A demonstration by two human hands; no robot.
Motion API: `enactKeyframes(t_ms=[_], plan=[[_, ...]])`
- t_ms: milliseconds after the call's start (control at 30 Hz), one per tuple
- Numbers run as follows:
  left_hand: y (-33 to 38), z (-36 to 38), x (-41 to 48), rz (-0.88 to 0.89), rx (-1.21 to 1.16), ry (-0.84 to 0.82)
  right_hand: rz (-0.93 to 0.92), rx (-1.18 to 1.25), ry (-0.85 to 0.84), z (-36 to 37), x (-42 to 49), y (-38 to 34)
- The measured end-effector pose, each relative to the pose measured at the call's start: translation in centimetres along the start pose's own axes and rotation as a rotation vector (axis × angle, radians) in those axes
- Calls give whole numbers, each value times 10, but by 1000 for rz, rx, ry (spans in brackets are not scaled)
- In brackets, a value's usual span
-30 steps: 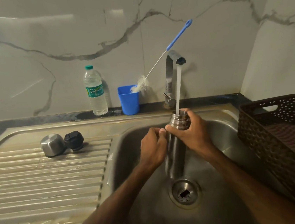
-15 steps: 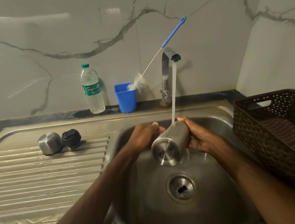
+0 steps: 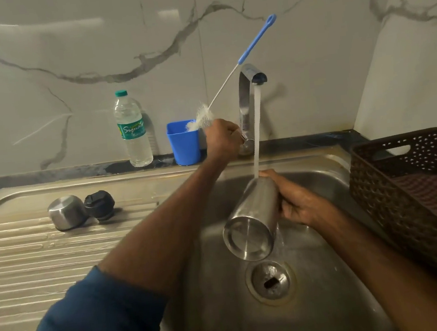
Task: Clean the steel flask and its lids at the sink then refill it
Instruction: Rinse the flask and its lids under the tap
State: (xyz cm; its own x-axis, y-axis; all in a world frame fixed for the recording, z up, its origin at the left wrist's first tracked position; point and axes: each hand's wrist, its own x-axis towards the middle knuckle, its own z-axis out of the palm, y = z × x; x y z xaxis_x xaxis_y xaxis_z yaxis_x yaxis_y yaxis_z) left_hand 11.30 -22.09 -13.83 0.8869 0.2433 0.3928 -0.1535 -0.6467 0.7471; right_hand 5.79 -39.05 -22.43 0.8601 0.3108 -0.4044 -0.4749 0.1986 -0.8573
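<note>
Right hand: is grasping the steel flask around its body, fingers wrapped on the far side. The flask is being held tilted over the sink basin, its flat base facing the camera and its other end pointing away, so the mouth cannot be seen.

Water stream: is running from the tap and landing on the flask's far end, just at the right hand's fingertips. Water is spilling off the underside of the flask toward the drain, which is lying directly below the right hand.

Left hand: is reaching forward, beyond and to the left of the right hand, with its fingers curled around the tap lever. Most of the lever is hidden by the fingers. A blue sleeve is covering the upper arm.

Lids: the steel lid and the black lid are resting side by side, touching, on the draining board, well to the left of both hands and untouched.

Other items: a blue cup is standing just to the left of the left hand, with a bottle brush leaning out of it, its bristles just above the knuckles. A water bottle is standing further left. A dark basket is sitting to the right of the right hand.
</note>
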Motion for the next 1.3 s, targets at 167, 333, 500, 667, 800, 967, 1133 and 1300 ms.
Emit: enactKeyframes(t_ms=[167,333,500,667,800,967,1133,1300], plan=[[3,-2,-1,55,-15,50,-29,-23,-10,3,-1,0],[6,3,-1,154,50,51,-104,-172,-30,12,-20,-4],[0,5,2,180,81,-2,-277,-412,79,22,-28,-6],[-15,-12,-24,-4,152,-108,-500,-512,150,35,-29,2],[-23,-29,-73,-99,-58,-99,-706,-717,258,38,-38,-2],[-29,-22,-119,-164,-261,-80,-711,-948,352,38,-45,2],[-35,-12,-137,-161,-332,24,-767,-834,419,47,-38,0],[-39,-17,-135,-103,-294,92,-811,-879,425,53,-30,7]])
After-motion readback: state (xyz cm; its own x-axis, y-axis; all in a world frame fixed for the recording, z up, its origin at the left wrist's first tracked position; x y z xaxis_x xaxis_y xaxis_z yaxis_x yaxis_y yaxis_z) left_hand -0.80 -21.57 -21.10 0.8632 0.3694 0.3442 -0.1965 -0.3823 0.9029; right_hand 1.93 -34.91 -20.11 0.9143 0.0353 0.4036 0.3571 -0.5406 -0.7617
